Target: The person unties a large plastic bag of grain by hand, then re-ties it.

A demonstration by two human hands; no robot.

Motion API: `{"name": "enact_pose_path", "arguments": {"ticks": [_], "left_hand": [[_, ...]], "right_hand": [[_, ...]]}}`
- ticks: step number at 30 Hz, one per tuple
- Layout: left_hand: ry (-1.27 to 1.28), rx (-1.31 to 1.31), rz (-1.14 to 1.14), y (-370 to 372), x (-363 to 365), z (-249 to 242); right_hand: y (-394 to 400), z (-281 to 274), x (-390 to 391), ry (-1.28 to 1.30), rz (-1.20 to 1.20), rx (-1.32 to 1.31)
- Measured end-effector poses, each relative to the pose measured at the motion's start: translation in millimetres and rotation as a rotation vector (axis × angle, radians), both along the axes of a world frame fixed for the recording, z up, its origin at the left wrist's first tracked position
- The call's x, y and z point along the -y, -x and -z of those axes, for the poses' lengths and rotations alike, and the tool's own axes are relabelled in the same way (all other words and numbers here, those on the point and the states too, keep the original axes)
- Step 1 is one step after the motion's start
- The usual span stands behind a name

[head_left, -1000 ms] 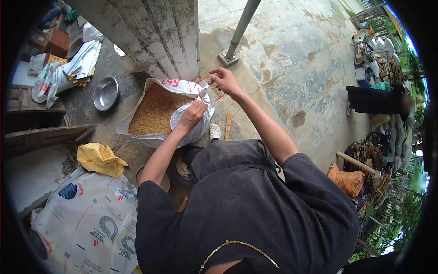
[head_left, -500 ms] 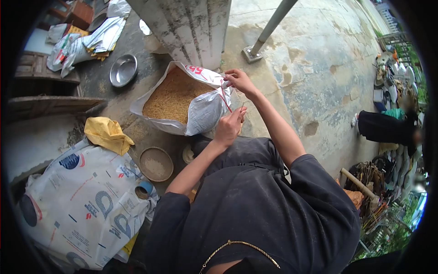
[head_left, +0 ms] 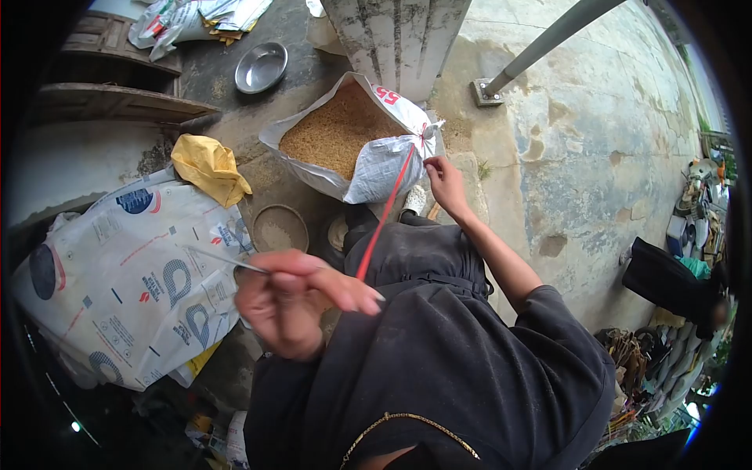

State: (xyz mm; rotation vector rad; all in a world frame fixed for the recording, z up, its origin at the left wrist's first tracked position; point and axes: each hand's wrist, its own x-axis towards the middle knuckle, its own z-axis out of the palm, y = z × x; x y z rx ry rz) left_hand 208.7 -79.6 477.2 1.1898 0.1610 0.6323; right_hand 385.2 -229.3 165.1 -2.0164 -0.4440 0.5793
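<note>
My left hand [head_left: 286, 301] is raised in front of my shirt, closed on a long thin metal needle [head_left: 223, 258] that points to the left. A taut red string [head_left: 384, 219] runs from this hand up to the gathered corner of an open white woven sack [head_left: 384, 168]. Golden-brown grain or husk [head_left: 341, 133] fills the sack. Just below that corner, my right hand [head_left: 446, 188] has its fingers curled in a pinch at the sack's edge. Its fingertips are partly hidden.
A metal basin [head_left: 261, 67] lies beyond the sack, near a concrete pillar [head_left: 399, 43]. To the left are a yellow bag [head_left: 210, 166], printed white sacks [head_left: 149, 274] and a round bowl [head_left: 280, 229]. A metal post [head_left: 540, 47] rises at right; a person [head_left: 666, 270] is farther off.
My left hand has pulled away from the sack towards me, drawing the red string out long. My right hand has shifted slightly down from the sack's corner. The view has shifted.
</note>
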Motion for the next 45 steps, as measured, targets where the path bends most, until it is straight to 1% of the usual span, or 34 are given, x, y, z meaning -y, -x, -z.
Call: {"name": "enact_pose_path", "arguments": {"ticks": [1, 3, 4, 5, 7, 8, 9, 11, 12, 14, 15, 17, 18, 19, 21, 22, 23, 25, 26, 28, 30, 32, 33, 35, 36, 37, 38, 39, 40, 42, 43, 44, 45], "left_hand": [[-0.009, -0.006, -0.003, 2, -8, -1], [-0.031, -0.116, -0.027, 5, -24, 0], [0.001, -0.168, -0.034, 5, -26, 3], [-0.006, -0.174, -0.025, 5, -28, 6], [0.035, -0.332, -0.091, 3, -30, 12], [0.027, -0.382, -0.121, 2, -30, 15], [0.021, -0.386, -0.11, -1, -32, 19], [0.044, -0.499, -0.162, -5, -34, 28], [0.054, -0.506, -0.133, -4, -37, 33], [0.074, -0.511, -0.116, -3, -39, 40], [0.098, -0.519, -0.105, -3, -40, 42], [0.092, -0.519, -0.085, -3, -40, 42], [0.091, -0.517, -0.073, -4, -40, 43], [0.089, -0.518, -0.066, -5, -39, 44], [0.048, -0.538, -0.023, -8, -38, 46], [0.046, -0.537, -0.017, -10, -36, 48], [0.035, -0.548, 0.022, -12, -34, 50], [0.021, -0.554, 0.068, -17, -28, 55], [0.049, -0.565, 0.102, -19, -25, 57], [0.078, -0.571, 0.159, -22, -25, 63], [0.061, -0.57, 0.149, -33, -23, 68], [0.08, -0.55, 0.115, -47, -18, 74], [0.08, -0.549, 0.126, -55, -17, 81], [-0.027, -0.548, 0.104, -69, -19, 102], [-0.046, -0.583, 0.146, -75, -23, 114], [-0.046, -0.584, 0.158, -81, -25, 126], [-0.049, -0.625, 0.258, -88, -26, 139], [-0.052, -0.665, 0.358, -94, -27, 147], [-0.082, -0.695, 0.395, -101, -24, 151], [-0.113, -0.685, 0.462, -110, -19, 169], [-0.146, -0.673, 0.517, -115, -17, 179], [-0.079, -0.653, 0.526, -120, -14, 185], [-0.081, -0.651, 0.54, -123, -15, 191]], "right_hand": [[-4, 3, -6, -0.009, -0.003, -0.006], [-4, 7, -17, -0.419, 0.168, -1.125], [-2, 7, -27, -0.553, 0.175, -1.217], [-1, 9, -34, -0.565, 0.181, -1.222], [2, 8, -45, -0.649, 0.213, -1.242], [3, 7, -48, -0.647, 0.256, -1.243], [3, 14, -47, -0.657, 0.265, -1.244], [3, 33, -42, -0.821, 0.309, -1.325], [3, 33, -38, -0.828, 0.313, -1.324], [4, 33, -26, -1.023, 0.277, -1.395], [4, 34, -20, -1.03, 0.283, -1.395], [2, 37, -11, -1.039, 0.385, -1.364], [0, 29, -7, -0.987, 0.46, -1.345], [-1, 17, -5, -0.992, 0.466, -1.342], [-5, -11, -3, -0.76, 0.576, -1.105], [-6, -27, -5, -0.704, 0.65, -0.967], [-7, -22, -1, -0.708, 0.656, -0.964], [-15, -8, 10, -0.599, 0.627, -0.518], [-18, -4, 17, -0.541, 0.661, -0.299], [-27, -21, 42, -0.419, 0.722, -0.015], [-40, -47, 77, -0.486, 0.842, 0.081], [-55, -60, 132, -0.258, 0.761, 0.108], [-54, -73, 152, -0.254, 0.771, 0.111], [-42, -102, 180, 0.79, 0.235, 0.378], [-38, -108, 180, 0.794, 0.244, 0.374], [-35, -114, 177, 0.971, 0.193, 0.394], [-32, -118, 170, 1.149, 0.139, 0.411], [-31, -115, 158, 0.703, 0.198, 0.39], [-29, -112, 140, 0.257, 0.248, 0.361], [-11, -121, 87, -0.097, 0.125, 0.04], [-1, -114, 65, -0.166, 0.031, -0.058], [10, -102, 45, -0.275, -0.037, -0.14], [19, -93, 28, -0.385, -0.108, -0.219]]}}
